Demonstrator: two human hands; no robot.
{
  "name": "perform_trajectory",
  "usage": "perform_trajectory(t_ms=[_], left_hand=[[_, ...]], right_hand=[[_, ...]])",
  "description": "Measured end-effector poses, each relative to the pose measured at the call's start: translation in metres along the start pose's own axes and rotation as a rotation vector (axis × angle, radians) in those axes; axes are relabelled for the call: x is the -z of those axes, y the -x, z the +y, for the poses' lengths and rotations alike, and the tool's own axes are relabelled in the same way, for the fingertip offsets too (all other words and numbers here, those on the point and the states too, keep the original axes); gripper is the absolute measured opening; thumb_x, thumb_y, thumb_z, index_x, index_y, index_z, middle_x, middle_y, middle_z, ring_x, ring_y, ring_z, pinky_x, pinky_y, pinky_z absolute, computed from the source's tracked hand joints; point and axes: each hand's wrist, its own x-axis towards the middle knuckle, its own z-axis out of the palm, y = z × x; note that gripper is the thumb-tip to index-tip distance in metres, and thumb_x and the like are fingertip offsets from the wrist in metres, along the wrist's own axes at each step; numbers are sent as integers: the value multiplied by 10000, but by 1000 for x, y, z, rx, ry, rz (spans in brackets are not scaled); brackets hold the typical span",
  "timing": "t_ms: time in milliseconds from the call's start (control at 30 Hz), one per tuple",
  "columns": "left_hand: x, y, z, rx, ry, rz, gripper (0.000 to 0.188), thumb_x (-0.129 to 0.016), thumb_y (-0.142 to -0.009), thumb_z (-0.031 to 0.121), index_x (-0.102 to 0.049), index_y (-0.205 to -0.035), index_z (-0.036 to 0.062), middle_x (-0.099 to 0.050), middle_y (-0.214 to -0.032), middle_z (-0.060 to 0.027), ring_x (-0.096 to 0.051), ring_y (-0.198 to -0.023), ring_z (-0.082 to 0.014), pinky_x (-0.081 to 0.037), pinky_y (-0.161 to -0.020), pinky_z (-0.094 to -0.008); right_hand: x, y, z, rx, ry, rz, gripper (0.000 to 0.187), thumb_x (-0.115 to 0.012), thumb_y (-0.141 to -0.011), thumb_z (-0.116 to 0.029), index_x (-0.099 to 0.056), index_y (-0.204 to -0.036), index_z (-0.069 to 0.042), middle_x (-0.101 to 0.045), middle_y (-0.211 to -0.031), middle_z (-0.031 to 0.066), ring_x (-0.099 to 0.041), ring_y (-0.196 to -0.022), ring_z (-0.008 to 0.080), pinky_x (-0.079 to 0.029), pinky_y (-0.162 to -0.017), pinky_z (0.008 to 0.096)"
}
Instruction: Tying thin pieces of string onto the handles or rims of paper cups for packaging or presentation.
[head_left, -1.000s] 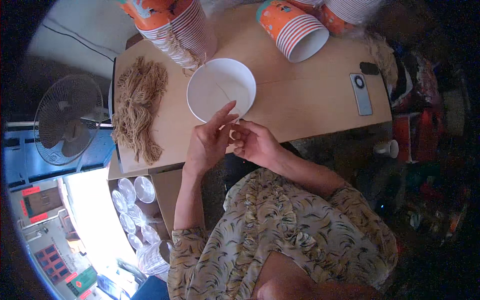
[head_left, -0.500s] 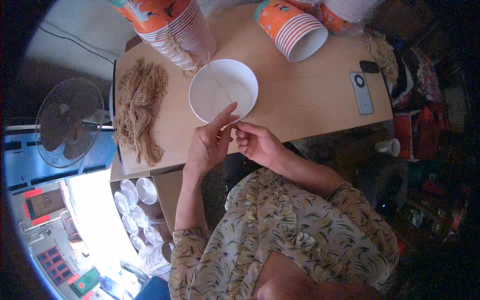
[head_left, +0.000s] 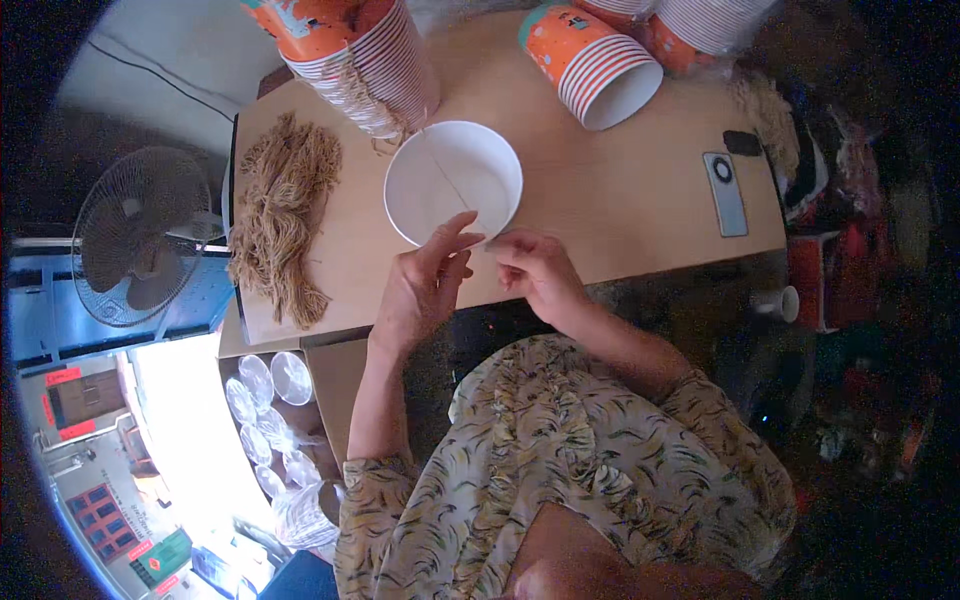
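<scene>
A white-lined paper bucket (head_left: pixel 412 180) stands at the table's near middle, its round mouth facing me. One thin brown string (head_left: pixel 447 178) crosses the mouth from the far rim to my fingers at the near rim. My left hand (head_left: pixel 425 285) is closed in a pinch on the string, its index finger over the bucket's near edge. Just right of it, my right hand (head_left: pixel 545 275) has its fingers curled, thumb and index tips pressed together by the rim. Whatever lies between those tips is too small to make out.
A bundle of brown twine (head_left: pixel 285 215) lies at left. Stacked orange paper buckets (head_left: pixel 370 70) stand behind, more strings draped over them. Another orange stack (head_left: pixel 600 75) lies on its side. A phone (head_left: pixel 727 195) rests at right. Left of the table are a fan (head_left: pixel 140 240) and clear-wrapped cups (head_left: pixel 255 380).
My right hand has moved a little to the right, away from my left hand, which stays at the near rim. The whole view has shifted slightly.
</scene>
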Motion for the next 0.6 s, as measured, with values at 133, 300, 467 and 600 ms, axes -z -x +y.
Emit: perform_trajectory(t_ms=[133,300,467,600], left_hand=[[5,0,-13,-55,-24,38,211,-618,-934,54,-627,-1143,30,-734,-960,-136,-727,-767,-221,-595,-689,-321],[17,-8,-2,-80,-197,11,139,-654,-930,132,-688,-927,-2,-723,-898,-160,-716,-713,-244,-583,-645,-323],[28,-18,-11,-69,-193,-174,203,-661,-934,183,-716,-910,-11,-714,-885,-168,-684,-635,-234,-551,-578,-321],[41,-26,1,326,83,-341,260,-673,-919,240,-719,-968,-11,-702,-846,-199,-680,-654,-286,-547,-614,-367]], right_hand=[[8,12,-27,165,339,4,125,-651,-894,-78,-671,-972,18,-620,-802,34,-590,-735,114,-467,-646,262],[-1,5,-85,902,1081,-132,90,-664,-872,-53,-650,-934,11,-669,-870,112,-663,-787,190,-536,-671,307],[-19,-13,-105,597,1033,-293,56,-678,-871,-25,-648,-892,18,-609,-819,42,-598,-774,109,-489,-692,274],[-12,-29,-100,463,929,-355,86,-674,-899,-77,-671,-918,7,-631,-840,-8,-576,-780,63,-479,-704,245]])
